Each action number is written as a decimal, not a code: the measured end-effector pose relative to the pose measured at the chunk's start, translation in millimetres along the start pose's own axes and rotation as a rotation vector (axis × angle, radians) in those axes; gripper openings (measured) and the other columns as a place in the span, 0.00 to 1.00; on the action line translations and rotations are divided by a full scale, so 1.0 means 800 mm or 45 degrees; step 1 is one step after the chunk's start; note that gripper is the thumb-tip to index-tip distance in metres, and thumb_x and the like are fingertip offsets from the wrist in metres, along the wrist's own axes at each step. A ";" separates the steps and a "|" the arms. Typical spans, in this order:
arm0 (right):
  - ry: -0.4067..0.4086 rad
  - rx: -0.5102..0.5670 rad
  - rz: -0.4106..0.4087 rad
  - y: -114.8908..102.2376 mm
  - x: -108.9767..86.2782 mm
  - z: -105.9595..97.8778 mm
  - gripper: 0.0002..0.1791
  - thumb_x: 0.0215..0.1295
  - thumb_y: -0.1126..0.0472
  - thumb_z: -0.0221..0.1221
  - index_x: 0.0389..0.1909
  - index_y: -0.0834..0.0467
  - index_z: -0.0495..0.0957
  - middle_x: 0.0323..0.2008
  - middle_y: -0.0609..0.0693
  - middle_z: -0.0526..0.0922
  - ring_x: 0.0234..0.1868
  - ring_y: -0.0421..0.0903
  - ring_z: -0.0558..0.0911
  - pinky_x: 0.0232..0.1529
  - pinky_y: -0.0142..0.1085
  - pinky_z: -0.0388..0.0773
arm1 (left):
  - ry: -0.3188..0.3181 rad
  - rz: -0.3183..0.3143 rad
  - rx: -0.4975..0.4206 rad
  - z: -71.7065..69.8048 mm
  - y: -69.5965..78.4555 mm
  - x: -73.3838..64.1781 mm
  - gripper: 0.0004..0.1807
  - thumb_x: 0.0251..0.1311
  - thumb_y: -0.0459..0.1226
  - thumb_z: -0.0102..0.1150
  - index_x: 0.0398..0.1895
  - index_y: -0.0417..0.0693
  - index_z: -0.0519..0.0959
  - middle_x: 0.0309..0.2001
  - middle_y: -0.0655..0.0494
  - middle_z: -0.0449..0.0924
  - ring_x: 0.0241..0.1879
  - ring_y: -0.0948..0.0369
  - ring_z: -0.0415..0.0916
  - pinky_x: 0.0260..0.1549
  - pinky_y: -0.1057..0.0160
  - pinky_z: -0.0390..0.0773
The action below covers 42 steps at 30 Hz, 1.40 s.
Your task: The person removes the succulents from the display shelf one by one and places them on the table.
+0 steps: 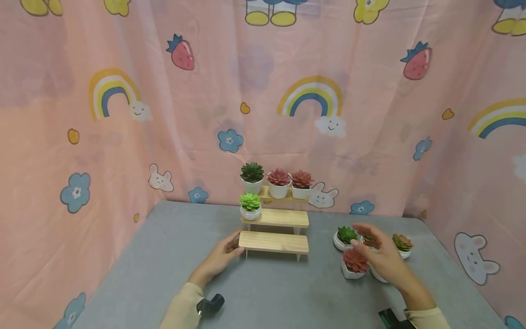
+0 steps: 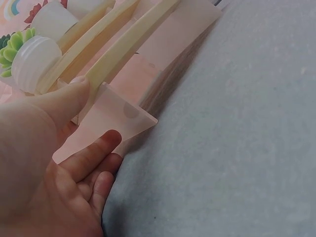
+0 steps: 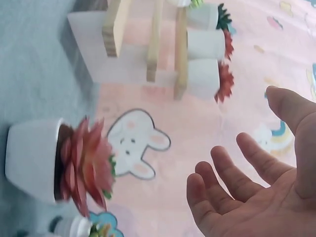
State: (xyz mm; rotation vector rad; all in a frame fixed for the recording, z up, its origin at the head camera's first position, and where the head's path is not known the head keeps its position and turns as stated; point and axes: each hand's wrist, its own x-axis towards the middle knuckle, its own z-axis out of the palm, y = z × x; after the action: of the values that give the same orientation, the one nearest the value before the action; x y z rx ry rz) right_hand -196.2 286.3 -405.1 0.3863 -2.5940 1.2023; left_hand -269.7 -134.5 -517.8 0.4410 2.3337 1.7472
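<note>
A three-tier display stand (image 1: 273, 241) has wooden shelves on clear side panels. My left hand (image 1: 222, 253) grips its left end. In the left wrist view, the thumb lies on the lowest shelf's end and the fingertips (image 2: 112, 138) are against the side panel (image 2: 118, 116). My right hand (image 1: 384, 256), fingers spread and holding nothing, hovers over small potted succulents on the right. Nearest it are a red succulent in a white pot (image 1: 354, 262) and a dark green one (image 1: 346, 236); the hand partly hides others behind it. In the right wrist view, the red succulent (image 3: 89, 165) stands apart from the fingers.
On the top tier are a dark green succulent (image 1: 252, 173) and two red ones, in white pots. A bright green succulent (image 1: 249, 203) sits at the middle tier's left end. An orange-green one (image 1: 402, 243) stands at far right. A patterned pink curtain (image 1: 197, 114) backs the grey table (image 1: 164, 242).
</note>
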 end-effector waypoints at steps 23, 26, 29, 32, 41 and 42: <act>-0.186 0.293 -0.115 -0.054 0.073 0.111 0.24 0.73 0.61 0.60 0.65 0.67 0.72 0.62 0.66 0.77 0.62 0.64 0.76 0.57 0.52 0.75 | -0.009 0.030 -0.027 0.003 -0.005 0.008 0.38 0.73 0.46 0.56 0.80 0.46 0.55 0.67 0.35 0.73 0.66 0.43 0.72 0.65 0.39 0.70; -0.182 0.299 -0.114 -0.062 0.082 0.122 0.22 0.72 0.61 0.61 0.63 0.66 0.74 0.60 0.65 0.79 0.61 0.62 0.78 0.57 0.52 0.76 | -0.016 0.044 -0.026 0.003 -0.004 0.006 0.38 0.73 0.46 0.56 0.80 0.44 0.54 0.67 0.34 0.72 0.66 0.42 0.72 0.65 0.40 0.71; -0.190 0.309 -0.081 -0.070 0.092 0.132 0.21 0.71 0.60 0.61 0.61 0.65 0.76 0.59 0.64 0.80 0.60 0.61 0.78 0.58 0.52 0.77 | -0.020 0.055 -0.018 0.002 -0.005 0.005 0.38 0.74 0.46 0.55 0.80 0.43 0.54 0.67 0.33 0.72 0.66 0.42 0.72 0.64 0.40 0.71; -0.227 0.349 -0.055 -0.076 0.100 0.143 0.21 0.72 0.60 0.61 0.61 0.65 0.75 0.59 0.65 0.79 0.61 0.62 0.78 0.59 0.50 0.77 | -0.024 0.062 -0.013 -0.001 -0.006 0.005 0.38 0.74 0.46 0.55 0.80 0.43 0.54 0.67 0.33 0.72 0.66 0.41 0.72 0.64 0.40 0.72; -0.228 0.378 -0.065 -0.088 0.117 0.159 0.20 0.72 0.61 0.60 0.60 0.66 0.76 0.58 0.66 0.80 0.59 0.61 0.79 0.55 0.42 0.77 | -0.012 0.034 -0.017 -0.002 -0.006 0.004 0.38 0.73 0.46 0.56 0.80 0.46 0.56 0.67 0.36 0.74 0.66 0.44 0.73 0.66 0.40 0.70; -0.228 0.378 -0.066 -0.090 0.118 0.160 0.20 0.72 0.61 0.60 0.60 0.65 0.76 0.58 0.66 0.80 0.59 0.61 0.79 0.54 0.42 0.77 | -0.011 0.034 -0.017 -0.001 -0.006 0.004 0.37 0.73 0.46 0.56 0.80 0.46 0.56 0.67 0.36 0.74 0.66 0.43 0.73 0.65 0.40 0.71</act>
State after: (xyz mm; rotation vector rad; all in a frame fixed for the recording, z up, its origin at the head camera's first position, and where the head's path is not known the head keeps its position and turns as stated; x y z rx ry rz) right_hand -274.6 130.4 -403.0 0.6424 -2.5318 1.6065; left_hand -273.4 -135.8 -522.1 0.4792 2.3189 1.7684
